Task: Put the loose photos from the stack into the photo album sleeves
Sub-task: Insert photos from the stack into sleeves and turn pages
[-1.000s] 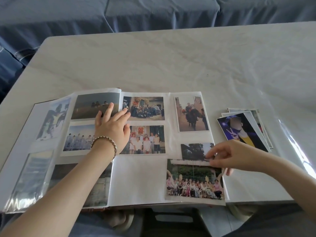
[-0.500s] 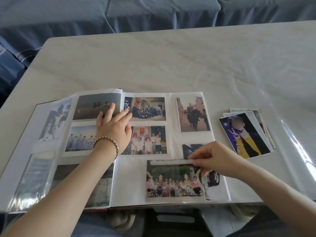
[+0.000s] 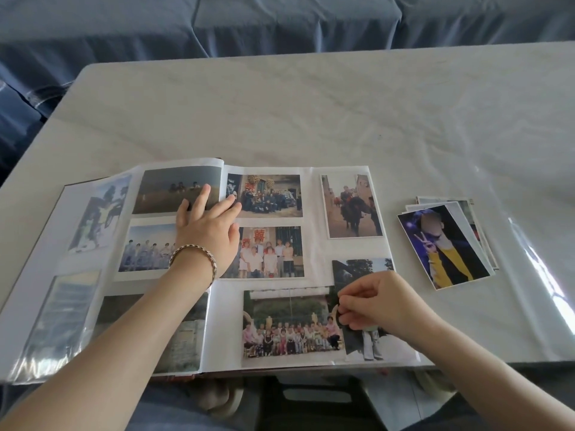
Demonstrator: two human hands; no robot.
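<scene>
Head camera looks down on a pale table [image 3: 311,119] where the photo album [image 3: 225,325] lies open near the front edge, most of its sleeves filled. The left hand [image 3: 207,234], with a beaded bracelet [image 3: 194,255] at its wrist, lies flat with straight, spread fingers. It presses on the album at the centre fold, over the photos of the left page. The right hand [image 3: 376,303] has curled fingers, and its thumb and forefinger pinch the right edge of a group photo [image 3: 289,328]. That photo lies level on the lower part of the right page, its right side against a dark photo [image 3: 357,270] which the hand partly hides. Whether it is fully under the sleeve film I cannot tell. The stack of loose photos [image 3: 448,247] rests on the table just right of the album, slightly fanned, apart from both hands.
</scene>
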